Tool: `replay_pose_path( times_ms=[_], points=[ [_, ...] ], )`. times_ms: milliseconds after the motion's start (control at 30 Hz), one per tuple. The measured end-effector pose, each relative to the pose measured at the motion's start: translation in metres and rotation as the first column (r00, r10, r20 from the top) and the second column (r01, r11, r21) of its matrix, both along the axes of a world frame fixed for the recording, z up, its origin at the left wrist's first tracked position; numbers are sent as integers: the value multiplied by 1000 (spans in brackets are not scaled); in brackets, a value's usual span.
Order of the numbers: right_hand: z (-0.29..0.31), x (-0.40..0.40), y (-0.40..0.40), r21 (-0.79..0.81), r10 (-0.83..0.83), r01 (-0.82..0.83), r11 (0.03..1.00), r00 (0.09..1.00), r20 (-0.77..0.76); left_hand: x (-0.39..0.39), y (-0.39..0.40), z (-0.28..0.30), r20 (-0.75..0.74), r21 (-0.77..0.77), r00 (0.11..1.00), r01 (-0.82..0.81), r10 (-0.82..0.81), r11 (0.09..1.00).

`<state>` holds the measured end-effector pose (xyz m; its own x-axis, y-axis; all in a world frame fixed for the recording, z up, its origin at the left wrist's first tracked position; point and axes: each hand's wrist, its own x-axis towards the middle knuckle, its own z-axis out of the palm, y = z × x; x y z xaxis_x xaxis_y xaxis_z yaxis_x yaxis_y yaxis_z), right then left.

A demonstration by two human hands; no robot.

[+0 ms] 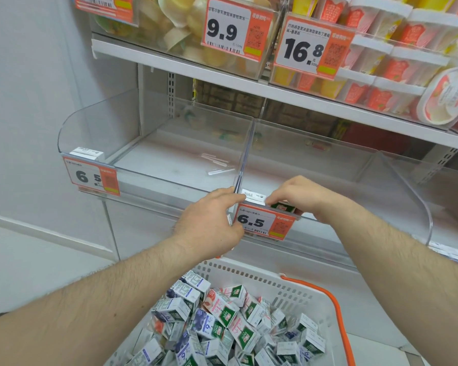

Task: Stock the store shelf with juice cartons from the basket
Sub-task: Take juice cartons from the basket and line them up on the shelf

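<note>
Both of the person's bare arms are reaching out over a white basket [296, 289] to the front edge of a clear-walled shelf [169, 165]. The right hand [299, 192] is curling its fingers down around a small green-topped juice carton [283, 206], which is sitting just behind the shelf's front lip, right above the orange-and-white 6.5 price tag [261, 223]; most of the carton is hiding under the fingers. The left hand [212, 220] is lying at the left end of that same tag, where the transparent divider [245, 154] meets the front lip, with fingertips touching the tag and the lip; I cannot tell whether the fingers are pinching anything or just pressing against it. The two bins on either side of the divider are showing bare white floor, with some clear plastic strips [217, 163] lying in the left one. Another 6.5 tag [91, 175] is hanging at the left bin's front. Down below, the basket, with its orange handle [336, 313], is holding a loose heap of juice cartons [222, 326] in white, pink, blue and green, lying every which way. On the shelf above, tubs and packets are standing behind tags reading 9.9 [232, 27] and 16.8 [310, 50].
</note>
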<state>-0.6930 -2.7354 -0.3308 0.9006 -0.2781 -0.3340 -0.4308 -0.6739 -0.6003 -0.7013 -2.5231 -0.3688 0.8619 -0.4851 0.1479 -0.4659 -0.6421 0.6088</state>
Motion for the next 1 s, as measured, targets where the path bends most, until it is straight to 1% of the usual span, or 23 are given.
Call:
replay_pose_path(
  times_ms=[67,133,200,333,400,467,533,567,600,633,667,700,733,767,800,833,867,933,1000],
  points=[
    [-1,1,-2,70,46,-41,997,995,-83,0,0,0,-9,-2,1000,5,-5,1000],
    [-2,2,-5,153,58,-36,988,988,-144,1,1,0,-15,0,1000,8,-8,1000],
    [-3,4,-6,170,55,-24,985,982,-181,2,0,0,-18,-4,1000,13,-13,1000],
    [-8,10,-5,184,55,-17,983,977,-204,4,0,-2,-32,-56,999,12,-14,998],
    [-6,10,-4,135,67,-36,990,970,-235,5,1,-2,-51,-78,998,29,-33,997],
    [-1,8,0,46,105,-96,994,956,-274,6,4,2,-65,-140,997,38,-47,989],
    [4,6,2,-31,111,-125,992,950,-293,6,7,8,-63,-253,997,27,-44,967],
    [6,4,5,-65,108,-134,989,947,-302,6,9,11,-81,-335,996,-1,-28,942],
    [8,2,7,-113,102,-141,984,949,-300,7,11,14,-145,-435,989,-56,-8,899],
    [10,0,11,-171,87,-133,976,963,-255,8,14,19,-248,-537,969,-141,5,832],
    [12,-2,13,-235,57,-88,968,989,-134,9,17,23,-371,-612,929,-245,1,752],
    [14,-6,18,-259,5,14,966,997,73,9,19,26,-491,-636,871,-353,-8,686],
    [18,-12,25,-198,-75,145,970,943,323,10,23,28,-588,-612,809,-437,-10,659],
    [23,-20,34,-59,-156,219,974,836,526,10,26,29,-663,-580,748,-494,-23,648],
    [28,-28,45,101,-226,208,973,757,613,11,28,29,-718,-556,694,-528,-51,642],
    [32,-37,57,230,-262,148,962,738,621,11,30,28,-762,-539,641,-555,-86,634],
    [34,-46,69,307,-254,76,949,762,596,12,30,26,-794,-528,595,-577,-121,623],
    [32,-57,89,363,-185,-23,931,830,526,13,29,23,-832,-507,531,-611,-161,608],
    [24,-60,101,374,-106,-79,924,887,450,13,26,19,-846,-501,498,-618,-191,606]
  ],
)
